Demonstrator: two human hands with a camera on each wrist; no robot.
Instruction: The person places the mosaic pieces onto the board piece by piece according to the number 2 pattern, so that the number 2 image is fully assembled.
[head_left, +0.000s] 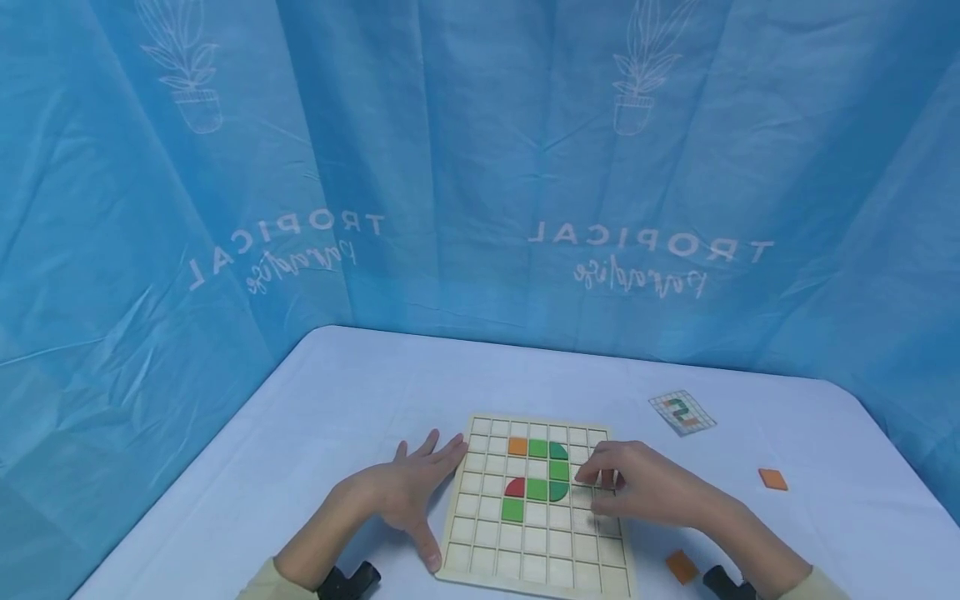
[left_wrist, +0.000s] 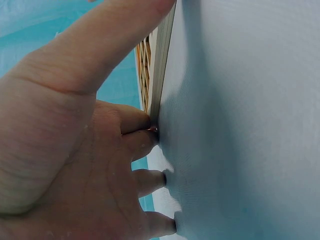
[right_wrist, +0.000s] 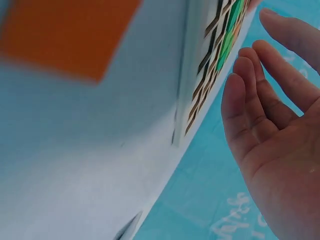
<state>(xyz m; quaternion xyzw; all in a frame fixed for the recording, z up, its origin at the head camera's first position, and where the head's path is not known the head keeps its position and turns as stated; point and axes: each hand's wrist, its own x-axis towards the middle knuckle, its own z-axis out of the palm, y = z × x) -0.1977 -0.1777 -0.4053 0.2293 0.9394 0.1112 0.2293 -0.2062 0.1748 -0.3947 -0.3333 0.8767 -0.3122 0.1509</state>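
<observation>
Nearest the camera, a beige sleeve [head_left: 272, 585] enters at eight o'clock from the gridded board [head_left: 536, 569], a second sleeve [head_left: 813, 585] at four. The left hand [head_left: 405, 493] touches the board's nine o'clock edge, its fingers straight and spread, the thumb at the eight o'clock corner. From three o'clock the right hand [head_left: 637, 483] reaches over the board, fingers loosely bent and apart from the thumb. A winding line of green, orange and red tiles [head_left: 558, 471] sits on the grid. On the white counter [head_left: 360, 375], one orange tile [head_left: 682, 567] lies at four o'clock, another orange tile [head_left: 772, 479] at three, and a printed card [head_left: 682, 412] at two.
</observation>
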